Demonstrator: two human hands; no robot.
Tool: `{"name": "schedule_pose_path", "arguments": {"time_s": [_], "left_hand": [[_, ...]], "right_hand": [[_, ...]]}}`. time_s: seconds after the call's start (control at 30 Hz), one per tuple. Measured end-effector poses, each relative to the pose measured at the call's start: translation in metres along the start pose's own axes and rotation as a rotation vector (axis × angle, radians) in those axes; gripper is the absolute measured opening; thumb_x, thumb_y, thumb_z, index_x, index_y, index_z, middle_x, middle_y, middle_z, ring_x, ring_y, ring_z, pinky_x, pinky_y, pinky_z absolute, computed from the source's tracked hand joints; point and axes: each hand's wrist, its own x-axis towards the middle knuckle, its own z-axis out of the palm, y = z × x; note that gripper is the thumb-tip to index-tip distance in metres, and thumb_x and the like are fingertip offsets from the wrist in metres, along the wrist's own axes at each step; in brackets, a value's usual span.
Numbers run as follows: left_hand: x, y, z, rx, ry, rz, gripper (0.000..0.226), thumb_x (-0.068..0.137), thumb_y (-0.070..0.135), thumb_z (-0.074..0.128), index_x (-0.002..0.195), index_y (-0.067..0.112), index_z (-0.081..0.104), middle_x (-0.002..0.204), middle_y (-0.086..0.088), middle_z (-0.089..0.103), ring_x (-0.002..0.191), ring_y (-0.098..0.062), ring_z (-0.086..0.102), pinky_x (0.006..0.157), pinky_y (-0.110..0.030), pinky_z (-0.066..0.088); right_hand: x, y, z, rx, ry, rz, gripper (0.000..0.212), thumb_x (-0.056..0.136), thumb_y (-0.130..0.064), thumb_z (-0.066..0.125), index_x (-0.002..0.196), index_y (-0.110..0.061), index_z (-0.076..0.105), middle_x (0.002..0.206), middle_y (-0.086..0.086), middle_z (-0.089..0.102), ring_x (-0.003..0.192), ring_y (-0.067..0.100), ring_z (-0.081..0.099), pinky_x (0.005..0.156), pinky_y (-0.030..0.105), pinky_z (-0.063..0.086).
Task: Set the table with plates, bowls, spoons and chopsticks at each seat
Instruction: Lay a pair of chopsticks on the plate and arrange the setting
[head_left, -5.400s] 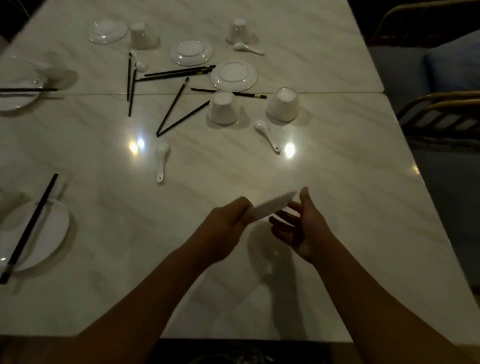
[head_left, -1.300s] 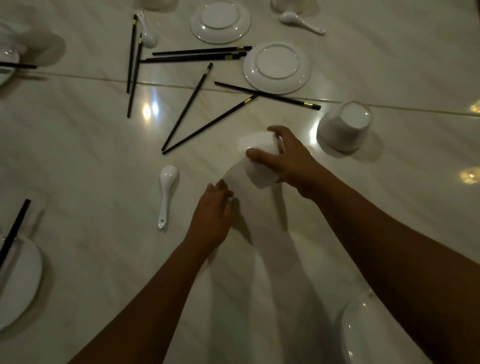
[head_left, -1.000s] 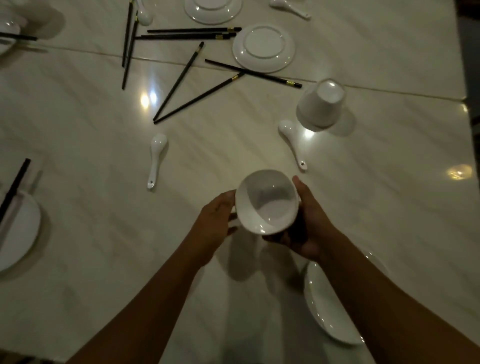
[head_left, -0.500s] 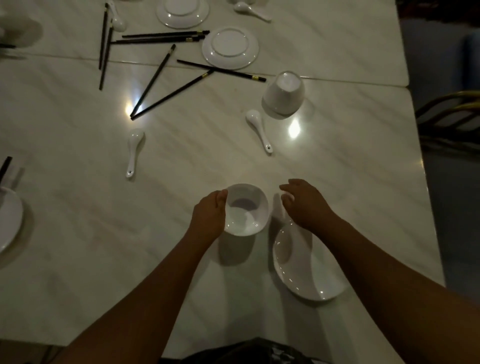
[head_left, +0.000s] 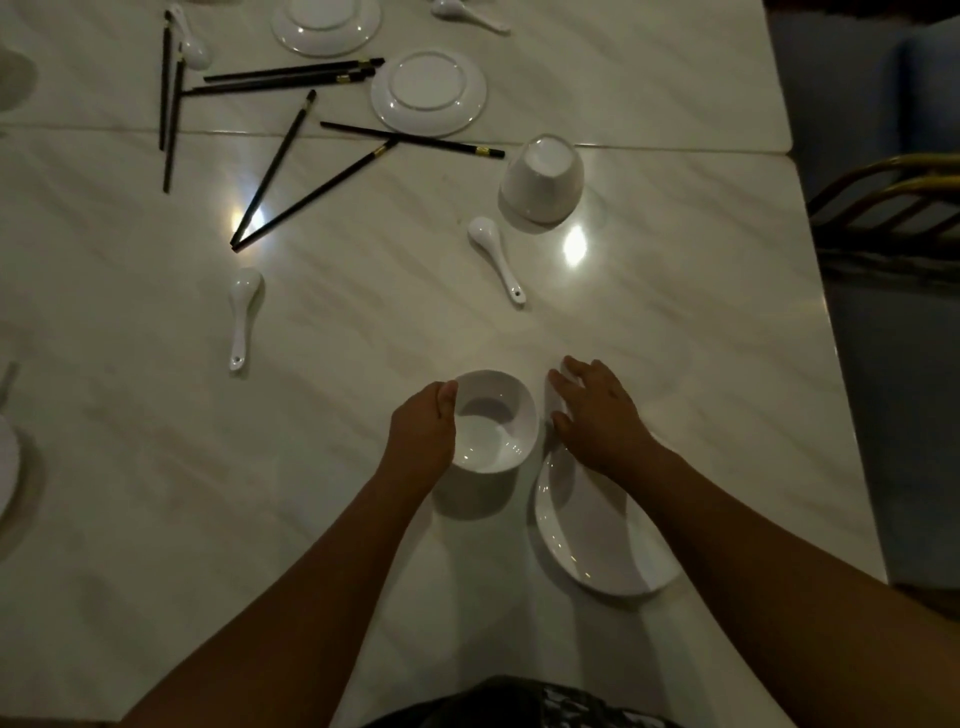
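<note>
A small white bowl (head_left: 493, 423) stands upright on the marble table (head_left: 363, 322), near the front edge. My left hand (head_left: 423, 434) grips its left rim. My right hand (head_left: 597, 410) hovers open just right of the bowl, above the far edge of a white plate (head_left: 597, 540) that lies to the bowl's right. My right forearm hides part of that plate. A white spoon (head_left: 496, 254) lies beyond the bowl, another spoon (head_left: 243, 312) farther left. Black chopsticks (head_left: 291, 171) lie scattered at the back.
An upturned bowl (head_left: 543, 179) stands behind the nearer spoon. Two upturned plates (head_left: 428, 91) (head_left: 324, 23) and more spoons (head_left: 470, 11) lie at the back. A plate edge (head_left: 8, 462) shows at the left. A chair (head_left: 893, 208) stands past the table's right edge.
A second ago I held the bowl in the air between both hands; it has come down onto the table left of the plate. My right hand has let go of it.
</note>
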Motion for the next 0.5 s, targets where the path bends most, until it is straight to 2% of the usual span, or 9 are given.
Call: {"name": "schedule_pose_path", "arguments": {"time_s": [0.13,0.23,0.37,0.5], "left_hand": [[0.001,0.0,-0.004,-0.041,-0.021,0.011,0.041,0.102,0.034,0.028,0.109,0.01,0.061,0.093,-0.001,0.057,0.087,-0.016,0.053,0.075,-0.026,0.036],[0.009,-0.006,-0.016,-0.074,-0.009,0.011,0.039,0.101,0.035,0.031,0.112,0.012,0.06,0.1,-0.004,0.061,0.092,-0.016,0.053,0.081,-0.026,0.036],[0.035,-0.042,-0.052,0.036,0.163,0.043,0.03,0.095,0.03,0.048,0.117,0.013,0.06,0.105,-0.011,0.062,0.096,-0.025,0.059,0.081,-0.026,0.039],[0.067,-0.082,-0.099,0.154,0.382,0.039,0.023,0.088,0.018,0.056,0.109,0.011,0.064,0.101,-0.018,0.058,0.094,-0.036,0.058,0.091,-0.04,0.044]], "right_hand": [[0.009,-0.009,-0.01,0.093,0.09,0.078,0.045,0.093,-0.03,0.049,0.138,-0.022,0.047,0.149,0.003,0.037,0.139,0.029,0.028,0.114,0.042,0.026],[0.023,-0.023,-0.02,0.139,0.136,0.094,0.038,0.093,-0.028,0.049,0.13,-0.021,0.054,0.14,0.005,0.045,0.13,0.03,0.039,0.108,0.042,0.033],[0.054,-0.054,-0.034,0.25,0.213,0.002,0.031,0.092,-0.023,0.052,0.12,-0.016,0.063,0.128,0.01,0.056,0.117,0.029,0.054,0.101,0.038,0.041],[0.084,-0.097,-0.05,0.237,0.177,-0.142,0.03,0.094,-0.022,0.052,0.12,-0.013,0.064,0.126,0.007,0.062,0.118,0.022,0.055,0.101,0.027,0.034]]}}
